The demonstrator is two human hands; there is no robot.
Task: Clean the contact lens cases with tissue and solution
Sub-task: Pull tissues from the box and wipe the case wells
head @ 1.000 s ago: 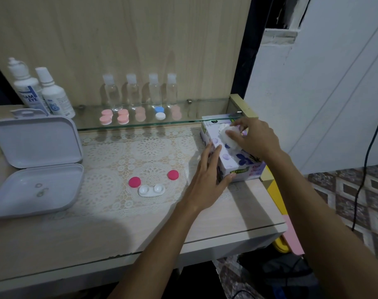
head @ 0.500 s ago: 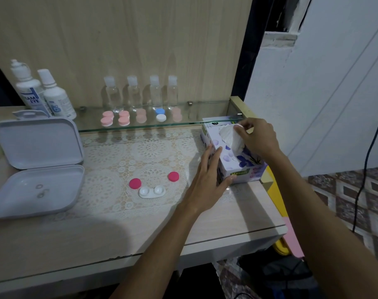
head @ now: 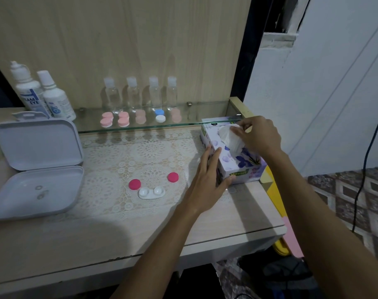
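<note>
A purple-flowered tissue box stands at the right end of the table. My right hand pinches a white tissue that sticks up from the box's slot. My left hand presses flat against the box's left side, fingers straight. A white contact lens case lies open on the lace mat, with two loose pink caps beside it. Two white solution bottles stand at the back left.
A glass shelf at the back carries several small clear bottles and several more lens cases, pink and blue-white. An open grey box lies at the left. The table's right edge drops to a tiled floor.
My right hand has lifted and drawn the tissue further up out of the box. The left hand has stayed against the box.
</note>
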